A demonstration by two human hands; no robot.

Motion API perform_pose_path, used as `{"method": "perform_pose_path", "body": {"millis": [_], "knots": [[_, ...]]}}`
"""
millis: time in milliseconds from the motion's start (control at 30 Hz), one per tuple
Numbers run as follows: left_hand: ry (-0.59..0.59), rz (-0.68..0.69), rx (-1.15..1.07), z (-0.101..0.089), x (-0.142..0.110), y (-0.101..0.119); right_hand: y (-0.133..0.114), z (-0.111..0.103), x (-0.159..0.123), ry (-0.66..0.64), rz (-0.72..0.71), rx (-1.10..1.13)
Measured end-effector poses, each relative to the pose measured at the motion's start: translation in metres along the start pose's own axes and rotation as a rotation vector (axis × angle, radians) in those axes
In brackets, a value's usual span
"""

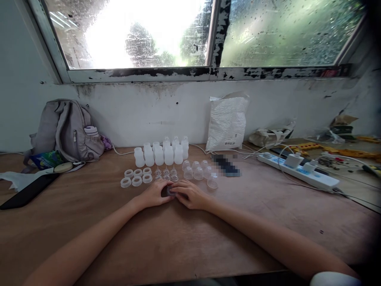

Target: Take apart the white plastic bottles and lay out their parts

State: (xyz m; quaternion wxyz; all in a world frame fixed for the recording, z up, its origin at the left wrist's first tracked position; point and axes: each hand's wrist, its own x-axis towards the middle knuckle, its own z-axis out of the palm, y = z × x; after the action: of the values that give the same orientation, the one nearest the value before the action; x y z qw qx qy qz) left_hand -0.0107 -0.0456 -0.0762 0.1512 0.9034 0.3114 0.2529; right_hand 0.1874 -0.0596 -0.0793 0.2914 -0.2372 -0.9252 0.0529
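At the middle of the table, my left hand (pixel 157 194) and my right hand (pixel 190 194) meet around a small translucent round piece (pixel 171 191). Fingers of both hands close on it and cover most of it, so its exact kind is hidden. Just beyond my hands stand several clear bottle nipples (pixel 166 173). Several translucent collar rings (pixel 137 181) lie in two rows to the left. On the right are several clear dome caps (pixel 198 172), one of them (pixel 212 182) set nearer me. White baby bottles (pixel 159 155) stand in rows behind, some at the back with clear tops.
A grey backpack (pixel 64 129) leans on the wall at left, near a black flat case (pixel 29 190). A white plastic mailer (pixel 228 123) stands behind. At right are a dark phone-like object (pixel 226 165) and a power strip (pixel 300 171) with plugs and trailing cables.
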Motion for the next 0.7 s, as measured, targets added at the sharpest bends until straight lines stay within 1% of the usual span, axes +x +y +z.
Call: {"method": "perform_pose_path", "body": {"millis": [133,300,400,467,533,633,700], "knots": [[0.032,-0.039,-0.098,-0.003,-0.002,0.005,0.001,-0.002,-0.001,0.034,0.046,0.06],[0.035,-0.111,-0.229,-0.007,-0.003,0.009,0.001,-0.005,-0.001,0.061,0.099,0.105],[0.078,-0.136,-0.259,-0.005,-0.004,0.013,-0.002,-0.004,0.001,0.067,0.134,0.144],[0.121,-0.163,-0.286,-0.003,-0.005,0.017,-0.004,-0.002,0.002,0.1,0.184,0.205],[0.15,-0.19,-0.326,0.0,-0.007,0.021,-0.006,0.001,0.004,0.158,0.265,0.278],[0.152,-0.212,-0.397,0.004,-0.007,0.025,-0.007,0.002,0.007,0.242,0.395,0.378],[0.154,-0.233,-0.435,0.006,-0.007,0.025,-0.007,0.002,0.008,0.262,0.439,0.449]]}}
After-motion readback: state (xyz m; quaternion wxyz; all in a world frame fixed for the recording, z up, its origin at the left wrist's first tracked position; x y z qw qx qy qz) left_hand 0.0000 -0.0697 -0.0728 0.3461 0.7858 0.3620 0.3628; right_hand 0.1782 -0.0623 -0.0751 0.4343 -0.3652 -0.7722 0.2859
